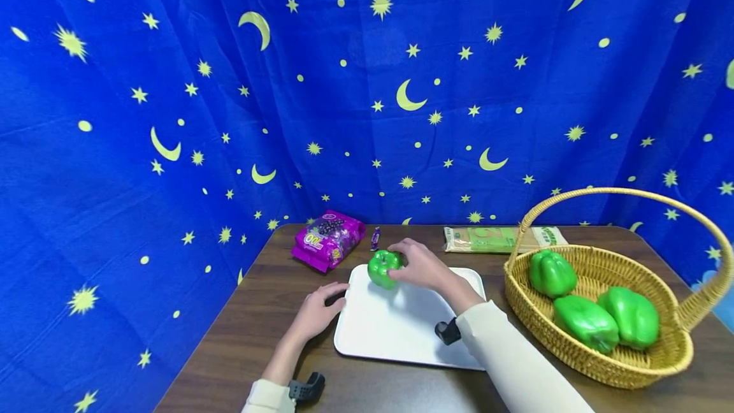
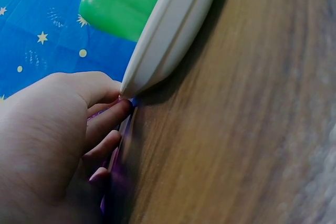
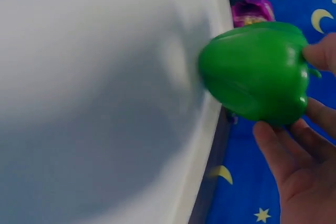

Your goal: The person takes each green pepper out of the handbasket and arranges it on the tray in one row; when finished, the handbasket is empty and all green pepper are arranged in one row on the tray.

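A green bell pepper (image 1: 382,269) is held by my right hand (image 1: 421,264) over the far left part of a white tray (image 1: 395,330). In the right wrist view, the thumb and fingers grip the pepper (image 3: 257,72) around its stem end, and its bottom end is at the tray's surface. My left hand (image 1: 316,312) is at the tray's left edge. The left wrist view has its thumb and index fingertip pinching the tray rim (image 2: 168,30), the other fingers curled below.
To the right stands a wicker basket (image 1: 550,346) with a tall handle, holding three green bell peppers (image 1: 585,322). A purple candy bag (image 1: 329,239) lies at the back left, near a small wrapped candy (image 1: 375,239). A flat green-and-clear packet (image 1: 487,239) lies at the back.
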Available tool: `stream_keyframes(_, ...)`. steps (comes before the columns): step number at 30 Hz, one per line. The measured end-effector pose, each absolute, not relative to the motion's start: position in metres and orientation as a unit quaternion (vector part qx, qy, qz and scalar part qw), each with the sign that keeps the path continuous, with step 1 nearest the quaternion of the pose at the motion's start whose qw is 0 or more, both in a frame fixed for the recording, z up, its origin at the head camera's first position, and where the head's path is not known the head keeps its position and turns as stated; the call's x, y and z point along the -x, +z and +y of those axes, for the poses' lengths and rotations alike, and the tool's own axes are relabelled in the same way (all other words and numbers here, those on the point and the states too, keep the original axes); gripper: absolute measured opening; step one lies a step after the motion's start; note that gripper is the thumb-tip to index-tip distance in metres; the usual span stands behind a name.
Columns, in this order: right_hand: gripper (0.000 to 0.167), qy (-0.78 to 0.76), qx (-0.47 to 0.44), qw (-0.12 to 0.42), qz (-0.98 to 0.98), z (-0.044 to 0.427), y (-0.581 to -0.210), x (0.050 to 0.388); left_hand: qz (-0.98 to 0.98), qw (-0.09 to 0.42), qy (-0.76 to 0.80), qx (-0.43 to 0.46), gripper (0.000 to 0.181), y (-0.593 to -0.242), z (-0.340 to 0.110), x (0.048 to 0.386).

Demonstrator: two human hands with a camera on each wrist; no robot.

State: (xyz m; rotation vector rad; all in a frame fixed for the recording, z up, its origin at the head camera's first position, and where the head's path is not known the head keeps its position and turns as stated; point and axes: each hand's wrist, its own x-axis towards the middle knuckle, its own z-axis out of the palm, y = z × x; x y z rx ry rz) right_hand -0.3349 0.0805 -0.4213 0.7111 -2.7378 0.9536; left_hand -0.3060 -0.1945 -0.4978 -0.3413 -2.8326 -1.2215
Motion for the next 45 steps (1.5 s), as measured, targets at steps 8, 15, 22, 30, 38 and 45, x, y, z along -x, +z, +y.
stream_keyframes(8, 0.069, 0.311, -0.210, 0.065, -0.925, 0.080, -0.432, 0.333, -0.913, 0.011, -0.392, 0.109, 0.031, -0.497, -0.196, 0.307)
stream_keyframes(15, 0.079, 0.296, -0.189, 0.062, -0.934, 0.074, -0.435, 0.331, -0.913, 0.016, -0.391, 0.113, 0.031, -0.497, -0.197, 0.306)
stream_keyframes(22, 0.076, 0.335, -0.203, 0.050, -0.919, 0.062, -0.439, 0.333, -0.911, 0.029, -0.392, 0.122, 0.030, -0.499, -0.198, 0.307)
stream_keyframes(30, 0.069, 0.352, -0.237, 0.061, -0.903, 0.046, -0.443, 0.333, -0.914, 0.029, -0.386, 0.117, 0.030, -0.499, -0.199, 0.306)
stream_keyframes(38, 0.066, 0.346, -0.232, 0.063, -0.907, 0.033, -0.444, 0.332, -0.914, 0.023, -0.389, 0.115, 0.031, -0.497, -0.199, 0.305)
stream_keyframes(45, 0.068, 0.320, -0.179, 0.043, -0.930, 0.032, -0.436, 0.325, -0.913, 0.019, -0.392, 0.112, 0.031, -0.499, -0.198, 0.305)
